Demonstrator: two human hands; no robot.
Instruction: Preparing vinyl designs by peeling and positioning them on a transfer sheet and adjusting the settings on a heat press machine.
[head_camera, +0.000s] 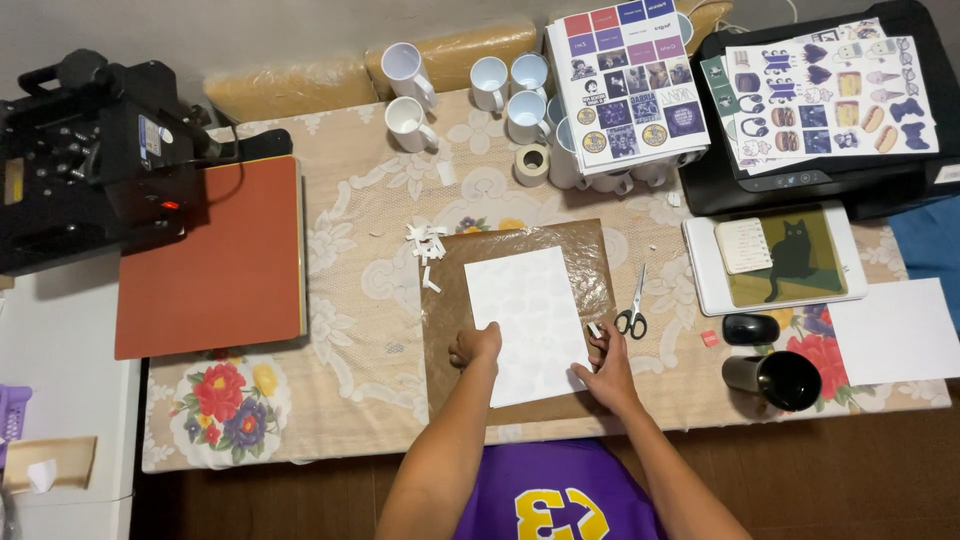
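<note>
Both hands rest on a white sheet of paper (530, 322) that lies on a brown sheet (515, 318) in the middle of the table (360, 300). The left hand (477, 347) presses its curled fingers on the sheet's near left edge. The right hand (606, 368) sits at the near right corner, fingers bent, with a small white scrap pinched at the fingertips as far as can be told; neither hand lifts the sheet.

Scissors (633, 312) lie closed just right of the brown sheet, touching nothing. A scatter of white paper scraps (427, 247) lies at the far left corner of the brown sheet. Farther left stands a heat press (90, 160) with its orange pad (215, 260) exposed. At the far edge are white mugs (470, 90), a roll of tape (531, 163) and printed sticker sheets (627, 80); a black printer (830, 110) stands far right, with a tablet (775, 258), a mouse (750, 329) and a dark cup (778, 380) nearer.

The step in hand looks like steadying and squaring the white sheet on its backing. Any further move would call for flat, even pressure so the paper does not slide or crease.
</note>
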